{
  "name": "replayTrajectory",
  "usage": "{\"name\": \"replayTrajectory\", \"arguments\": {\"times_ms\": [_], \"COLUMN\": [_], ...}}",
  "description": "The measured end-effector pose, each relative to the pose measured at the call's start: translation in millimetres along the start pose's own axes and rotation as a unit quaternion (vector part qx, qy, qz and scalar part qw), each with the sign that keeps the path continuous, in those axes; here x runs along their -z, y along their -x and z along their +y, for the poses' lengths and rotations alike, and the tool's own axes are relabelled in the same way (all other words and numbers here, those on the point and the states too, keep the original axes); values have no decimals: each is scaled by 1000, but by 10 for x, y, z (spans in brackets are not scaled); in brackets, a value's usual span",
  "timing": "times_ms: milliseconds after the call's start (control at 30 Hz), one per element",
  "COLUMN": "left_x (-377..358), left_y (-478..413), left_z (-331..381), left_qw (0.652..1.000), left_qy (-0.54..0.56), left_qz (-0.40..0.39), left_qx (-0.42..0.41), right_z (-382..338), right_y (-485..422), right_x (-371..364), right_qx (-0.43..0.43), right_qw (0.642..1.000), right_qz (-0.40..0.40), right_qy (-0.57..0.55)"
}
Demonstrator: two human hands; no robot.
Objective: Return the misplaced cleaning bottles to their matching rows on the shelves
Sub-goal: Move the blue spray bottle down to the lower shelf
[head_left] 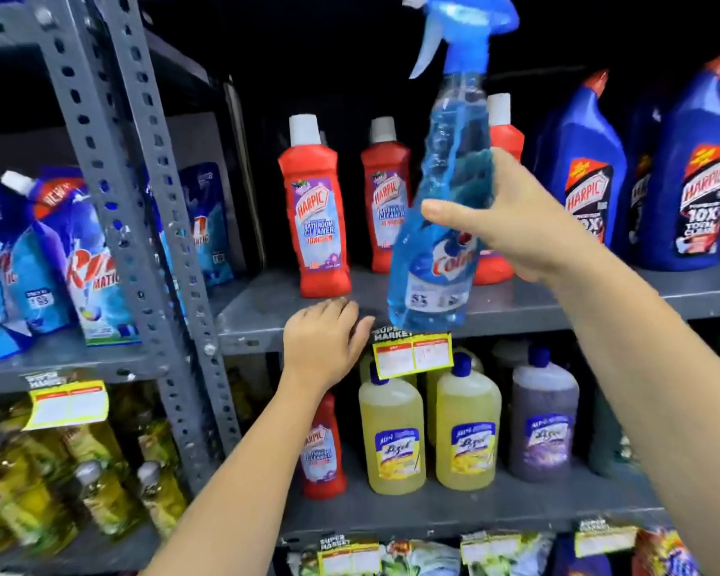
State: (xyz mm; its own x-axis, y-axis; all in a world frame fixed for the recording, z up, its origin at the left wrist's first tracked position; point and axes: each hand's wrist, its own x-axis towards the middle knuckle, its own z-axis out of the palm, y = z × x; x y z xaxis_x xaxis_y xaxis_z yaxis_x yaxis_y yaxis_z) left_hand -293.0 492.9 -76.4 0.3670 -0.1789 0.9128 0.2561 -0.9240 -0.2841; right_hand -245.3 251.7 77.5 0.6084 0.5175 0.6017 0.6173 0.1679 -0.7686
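Observation:
My right hand (pixel 512 226) grips a blue Colin spray bottle (pixel 441 226) by its middle and holds it tilted in the air in front of the upper shelf (pixel 516 309). Red Harpic bottles (pixel 314 209) stand in a row on that shelf behind it. My left hand (pixel 323 347) rests palm down on the shelf's front edge, fingers together, holding nothing. One red Harpic bottle (pixel 323 446) stands on the lower shelf (pixel 433 517), beside yellow Lizol bottles (pixel 395 434).
Tall blue Harpic bottles (pixel 695 180) fill the upper shelf's right side. A purple Lizol bottle (pixel 543 417) stands right of the yellow ones. A grey perforated upright (pixel 150 226) divides off the left rack with blue detergent pouches (pixel 71 259). Yellow price tags (pixel 412 353) hang from the shelf edges.

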Motion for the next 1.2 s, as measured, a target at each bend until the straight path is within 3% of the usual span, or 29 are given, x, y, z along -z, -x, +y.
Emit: {"name": "replayTrajectory", "arguments": {"times_ms": [167,367,500,600,733,833,933,1200], "left_x": [12,64,229,197,35,-91,-173,-195], "left_y": [-2,177,966,1896,2734,2964,3088,3224], "left_z": [5,-40,17,218,507,585,600,639], "left_qw": [999,998,995,978,904,848,824,824], "left_qy": [5,55,55,138,176,153,138,170], "left_qz": [-29,-25,-14,-142,-387,-505,-549,-539], "left_qx": [28,7,85,62,34,42,34,46], "right_z": [333,1385,2031,2342,2629,2799,2899,3008], "right_y": [888,1693,1843,1819,1749,1730,1715,1680], "right_x": [-125,-621,-820,-930,-1050,-1113,-1153,-1221], "right_qx": [-46,-149,-214,-232,-230,-244,-250,-269], "right_qw": [995,984,967,965,966,965,964,959], "right_qz": [-47,-71,-75,-39,-2,-6,-14,-11], "right_qy": [-68,61,120,117,115,94,92,91]}}
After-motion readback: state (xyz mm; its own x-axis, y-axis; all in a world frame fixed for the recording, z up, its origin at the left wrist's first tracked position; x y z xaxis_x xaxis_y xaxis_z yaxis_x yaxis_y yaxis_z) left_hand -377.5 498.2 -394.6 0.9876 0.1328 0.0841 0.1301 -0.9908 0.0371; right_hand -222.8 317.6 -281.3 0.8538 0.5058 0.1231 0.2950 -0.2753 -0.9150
